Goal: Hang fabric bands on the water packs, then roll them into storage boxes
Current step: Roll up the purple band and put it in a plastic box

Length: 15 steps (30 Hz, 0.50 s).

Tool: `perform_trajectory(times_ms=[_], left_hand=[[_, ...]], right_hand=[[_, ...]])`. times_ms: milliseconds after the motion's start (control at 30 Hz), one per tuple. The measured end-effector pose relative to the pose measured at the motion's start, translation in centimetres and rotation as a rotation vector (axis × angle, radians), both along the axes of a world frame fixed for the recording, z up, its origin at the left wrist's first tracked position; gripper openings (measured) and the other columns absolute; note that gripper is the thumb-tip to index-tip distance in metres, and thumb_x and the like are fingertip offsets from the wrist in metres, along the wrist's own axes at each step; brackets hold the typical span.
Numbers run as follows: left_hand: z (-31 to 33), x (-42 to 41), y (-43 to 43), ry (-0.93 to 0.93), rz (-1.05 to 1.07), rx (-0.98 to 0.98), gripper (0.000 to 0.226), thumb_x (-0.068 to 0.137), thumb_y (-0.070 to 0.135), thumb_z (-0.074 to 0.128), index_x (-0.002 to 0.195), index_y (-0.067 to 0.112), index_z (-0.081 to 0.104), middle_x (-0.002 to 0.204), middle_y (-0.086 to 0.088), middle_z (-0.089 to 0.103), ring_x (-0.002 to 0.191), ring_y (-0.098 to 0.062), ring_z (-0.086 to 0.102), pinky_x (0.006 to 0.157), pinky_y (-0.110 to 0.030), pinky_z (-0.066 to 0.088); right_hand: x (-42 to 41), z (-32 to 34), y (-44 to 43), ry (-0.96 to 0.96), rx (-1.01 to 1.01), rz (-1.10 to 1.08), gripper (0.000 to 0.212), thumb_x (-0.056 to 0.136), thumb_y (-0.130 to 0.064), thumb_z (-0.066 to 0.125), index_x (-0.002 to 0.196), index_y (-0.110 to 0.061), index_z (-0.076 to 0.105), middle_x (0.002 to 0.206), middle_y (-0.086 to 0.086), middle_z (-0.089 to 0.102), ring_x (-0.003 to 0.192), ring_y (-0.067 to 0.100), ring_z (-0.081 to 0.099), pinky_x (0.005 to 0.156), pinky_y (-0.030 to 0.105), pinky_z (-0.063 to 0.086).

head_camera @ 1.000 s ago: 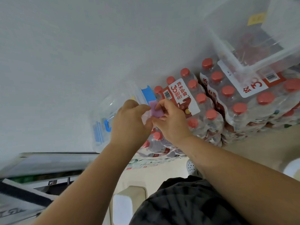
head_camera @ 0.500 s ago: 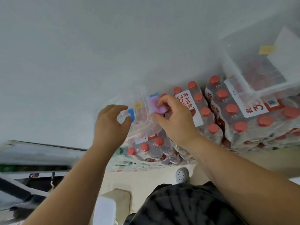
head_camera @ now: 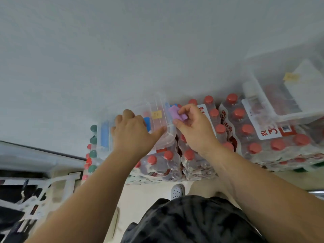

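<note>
Head view, left to right: the left hand (head_camera: 133, 135) lies spread, palm down, on top of a clear storage box (head_camera: 157, 109) that sits on the shrink-wrapped water packs (head_camera: 206, 155), thumb along its near rim. Blue rolls (head_camera: 104, 133) show through the box wall. Just right of the box, the right hand (head_camera: 196, 130) pinches a small purple fabric band (head_camera: 176, 114) between thumb and fingers. Farther right, a larger clear box (head_camera: 284, 102) rests on more red-capped packs.
</note>
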<state>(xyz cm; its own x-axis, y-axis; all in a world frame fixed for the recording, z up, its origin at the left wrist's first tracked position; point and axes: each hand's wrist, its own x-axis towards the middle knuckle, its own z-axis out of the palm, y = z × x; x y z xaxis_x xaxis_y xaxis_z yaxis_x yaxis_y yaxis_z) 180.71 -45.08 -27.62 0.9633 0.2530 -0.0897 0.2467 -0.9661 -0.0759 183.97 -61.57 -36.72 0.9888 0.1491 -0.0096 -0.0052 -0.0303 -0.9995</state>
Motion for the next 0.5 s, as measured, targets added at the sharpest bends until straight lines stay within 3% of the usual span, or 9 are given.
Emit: perform_trajectory(times_ms=[167, 333, 400, 500], left_hand=[[-1.0, 0.7, 0.5, 0.101, 0.002, -0.095, 0.079, 0.063, 0.092, 0.039, 0.074, 0.017, 0.061, 0.095, -0.004, 0.053, 0.099, -0.025, 0.051, 0.079, -0.032, 0.037], [-1.0, 0.6, 0.9, 0.09, 0.045, -0.154, 0.077, 0.06, 0.094, 0.039, 0.064, 0.019, 0.058, 0.085, -0.004, 0.058, 0.094, -0.022, 0.051, 0.073, -0.032, 0.035], [-1.0, 0.3, 0.7, 0.072, 0.066, -0.182, 0.081, 0.059, 0.095, 0.04, 0.069, 0.018, 0.061, 0.091, -0.003, 0.058, 0.098, -0.021, 0.052, 0.076, -0.032, 0.037], [-0.9, -0.7, -0.5, 0.04, 0.069, -0.161, 0.08, 0.063, 0.09, 0.052, 0.095, 0.017, 0.064, 0.11, 0.0, 0.05, 0.108, -0.022, 0.048, 0.083, -0.03, 0.036]], right_hand=[[-0.2, -0.3, -0.3, 0.076, 0.155, -0.014, 0.029, 0.092, -0.007, 0.072, 0.092, -0.031, 0.056, 0.093, -0.009, 0.065, 0.076, 0.008, 0.056, 0.077, 0.026, 0.047], [-0.6, -0.1, 0.1, 0.109, 0.21, -0.002, 0.025, 0.092, -0.005, 0.072, 0.094, -0.025, 0.058, 0.098, -0.003, 0.068, 0.077, 0.001, 0.057, 0.075, 0.02, 0.048], [-0.8, -0.1, 0.1, 0.114, 0.23, -0.003, 0.024, 0.092, -0.003, 0.072, 0.095, -0.023, 0.058, 0.097, -0.003, 0.067, 0.074, -0.006, 0.057, 0.072, 0.013, 0.047], [-0.7, 0.0, -0.1, 0.118, 0.231, -0.003, 0.022, 0.092, -0.002, 0.071, 0.096, -0.018, 0.058, 0.096, -0.005, 0.066, 0.072, -0.009, 0.058, 0.071, 0.01, 0.046]])
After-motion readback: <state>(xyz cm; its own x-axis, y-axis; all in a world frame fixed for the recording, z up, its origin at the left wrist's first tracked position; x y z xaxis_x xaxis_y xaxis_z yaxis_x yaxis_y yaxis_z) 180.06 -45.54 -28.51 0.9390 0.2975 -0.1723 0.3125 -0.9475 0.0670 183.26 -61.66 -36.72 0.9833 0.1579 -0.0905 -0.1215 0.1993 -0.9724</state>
